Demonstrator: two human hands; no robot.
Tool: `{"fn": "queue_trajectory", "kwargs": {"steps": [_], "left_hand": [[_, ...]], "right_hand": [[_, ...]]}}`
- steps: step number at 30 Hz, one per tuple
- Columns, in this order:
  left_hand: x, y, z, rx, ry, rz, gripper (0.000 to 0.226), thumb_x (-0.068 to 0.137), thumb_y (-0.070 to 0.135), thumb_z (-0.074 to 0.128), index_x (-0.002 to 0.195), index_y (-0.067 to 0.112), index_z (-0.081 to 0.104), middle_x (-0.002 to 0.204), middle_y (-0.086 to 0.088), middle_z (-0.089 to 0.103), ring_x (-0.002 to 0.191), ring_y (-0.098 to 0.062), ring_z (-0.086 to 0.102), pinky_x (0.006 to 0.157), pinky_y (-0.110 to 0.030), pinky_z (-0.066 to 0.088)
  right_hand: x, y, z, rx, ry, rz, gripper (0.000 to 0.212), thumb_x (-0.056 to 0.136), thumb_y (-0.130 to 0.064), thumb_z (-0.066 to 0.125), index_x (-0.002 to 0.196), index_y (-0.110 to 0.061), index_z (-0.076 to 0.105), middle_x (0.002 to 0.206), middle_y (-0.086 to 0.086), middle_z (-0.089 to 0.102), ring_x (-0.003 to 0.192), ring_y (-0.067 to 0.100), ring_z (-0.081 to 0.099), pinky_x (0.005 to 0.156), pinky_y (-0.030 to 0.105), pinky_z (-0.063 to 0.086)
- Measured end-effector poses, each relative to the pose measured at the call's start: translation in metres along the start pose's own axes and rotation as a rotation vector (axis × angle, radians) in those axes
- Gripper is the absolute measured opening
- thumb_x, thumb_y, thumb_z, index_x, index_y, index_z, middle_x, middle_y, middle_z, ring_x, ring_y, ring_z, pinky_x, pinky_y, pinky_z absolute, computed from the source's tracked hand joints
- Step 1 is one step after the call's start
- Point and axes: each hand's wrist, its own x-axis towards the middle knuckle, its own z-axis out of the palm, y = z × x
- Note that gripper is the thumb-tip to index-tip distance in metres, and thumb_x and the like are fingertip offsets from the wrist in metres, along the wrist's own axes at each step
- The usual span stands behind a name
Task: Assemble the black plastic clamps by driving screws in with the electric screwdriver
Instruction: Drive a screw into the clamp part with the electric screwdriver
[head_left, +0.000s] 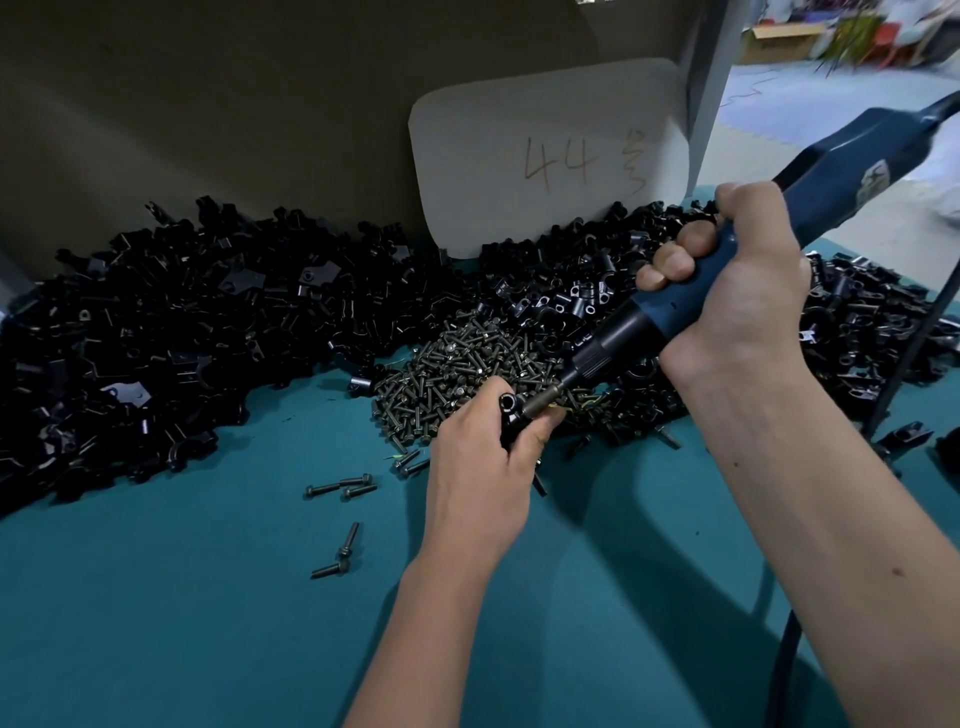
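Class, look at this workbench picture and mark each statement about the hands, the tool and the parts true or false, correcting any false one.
1. The right hand grips the blue electric screwdriver. True.
2. The left hand is empty. False: it holds a black plastic clamp.
3. The screw pile lies on a teal table surface. True.
4. The white card reads 77. False: it reads 44.

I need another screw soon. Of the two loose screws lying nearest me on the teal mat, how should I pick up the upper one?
Pinch the upper screw across its bare shank, near the middle, coming straight down from above with the fingers on its left and right sides. It lies flat, running roughly toward and away from you, with open mat either side. Its lower end sits close to the second screw, so avoid that end.
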Motion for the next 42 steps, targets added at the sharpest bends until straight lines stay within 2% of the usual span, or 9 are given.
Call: {"fn": "queue_trajectory", "kwargs": {"steps": [3, 6, 8, 11, 19, 24, 28, 37, 42], "left_hand": [[0.0006, 0.0001, 0.0001, 0.012, 0.01, 0.017, 0.033, 0.095, 0.054, 0.063, 0.082, 0.029, 0.047, 0.065, 0.014, 0.052, 0.058, -0.011, 0.044, 0.051, -0.027, 0.027], [0.0009, -0.0014, 0.0012, 0.022, 0.01, 0.02, 0.033, 0.097, 0.045, 0.069, 0.079, 0.032, 0.045, 0.068, 0.025, 0.054, 0.057, -0.009, 0.044, 0.051, -0.024, 0.027], [0.0008, -0.0022, 0.002, 0.003, 0.001, 0.008, 0.034, 0.097, 0.047, 0.069, 0.078, 0.034, 0.045, 0.066, 0.023, 0.054, 0.056, -0.009, 0.042, 0.051, -0.025, 0.026], [0.0002, -0.0029, 0.0025, -0.026, -0.013, -0.006, 0.036, 0.097, 0.053, 0.067, 0.078, 0.031, 0.044, 0.064, 0.016, 0.053, 0.054, -0.011, 0.041, 0.051, -0.032, 0.03], [0.0, -0.0001, -0.0001, -0.017, -0.046, -0.015, 0.036, 0.094, 0.063, 0.062, 0.079, 0.034, 0.046, 0.063, 0.018, 0.055, 0.051, -0.009, 0.042, 0.05, -0.03, 0.028], [0.0004, 0.0018, -0.0008, 0.012, -0.031, -0.028, 0.037, 0.09, 0.064, 0.059, 0.077, 0.032, 0.045, 0.056, 0.009, 0.051, 0.05, -0.011, 0.042, 0.051, -0.033, 0.028], [0.0001, 0.0014, -0.0002, 0.038, -0.022, -0.047, 0.037, 0.093, 0.057, 0.064, 0.077, 0.03, 0.045, 0.056, 0.01, 0.048, 0.053, -0.012, 0.043, 0.053, -0.035, 0.028], [-0.0013, 0.0025, -0.0016, 0.042, -0.032, -0.013, 0.041, 0.094, 0.063, 0.062, 0.078, 0.029, 0.045, 0.056, 0.009, 0.047, 0.051, -0.011, 0.04, 0.05, -0.03, 0.026], [-0.0016, 0.0024, -0.002, 0.015, -0.038, -0.011, 0.044, 0.091, 0.07, 0.058, 0.077, 0.031, 0.044, 0.062, 0.019, 0.053, 0.051, -0.01, 0.042, 0.049, -0.025, 0.025]], "right_hand": [[0.0004, 0.0016, -0.0007, -0.005, -0.015, -0.006, 0.026, 0.095, -0.008, 0.055, 0.077, -0.017, 0.039, 0.059, -0.001, 0.039, 0.046, 0.014, 0.036, 0.048, 0.026, 0.037], [0.0005, 0.0018, -0.0005, -0.007, -0.029, -0.015, 0.025, 0.095, -0.008, 0.056, 0.077, -0.016, 0.04, 0.059, -0.001, 0.039, 0.046, 0.014, 0.036, 0.048, 0.026, 0.037], [0.0003, 0.0014, 0.0001, -0.001, -0.033, -0.018, 0.026, 0.095, -0.008, 0.056, 0.077, -0.017, 0.04, 0.058, -0.001, 0.038, 0.046, 0.014, 0.036, 0.048, 0.026, 0.036], [-0.0004, 0.0013, 0.0004, 0.002, -0.037, -0.016, 0.027, 0.095, -0.008, 0.056, 0.075, -0.017, 0.04, 0.057, -0.002, 0.039, 0.044, 0.014, 0.037, 0.048, 0.025, 0.037], [-0.0011, 0.0009, -0.0003, -0.009, -0.051, -0.02, 0.024, 0.096, -0.008, 0.056, 0.079, -0.016, 0.041, 0.058, -0.001, 0.039, 0.045, 0.014, 0.037, 0.048, 0.025, 0.037], [-0.0018, 0.0011, 0.0016, -0.011, -0.074, -0.028, 0.027, 0.096, -0.008, 0.057, 0.077, -0.016, 0.04, 0.056, -0.001, 0.04, 0.044, 0.014, 0.037, 0.048, 0.025, 0.038], [-0.0021, 0.0019, 0.0018, -0.007, -0.065, -0.025, 0.027, 0.095, -0.007, 0.058, 0.076, -0.016, 0.042, 0.056, -0.001, 0.041, 0.043, 0.014, 0.038, 0.047, 0.025, 0.037], [-0.0024, -0.0002, -0.0005, -0.003, -0.048, -0.001, 0.027, 0.095, -0.007, 0.056, 0.074, -0.017, 0.041, 0.058, -0.001, 0.039, 0.045, 0.014, 0.036, 0.048, 0.025, 0.037], [-0.0042, -0.001, -0.0005, 0.019, -0.083, 0.016, 0.03, 0.097, -0.009, 0.054, 0.072, -0.018, 0.04, 0.059, -0.002, 0.037, 0.045, 0.013, 0.035, 0.047, 0.025, 0.036]]}}
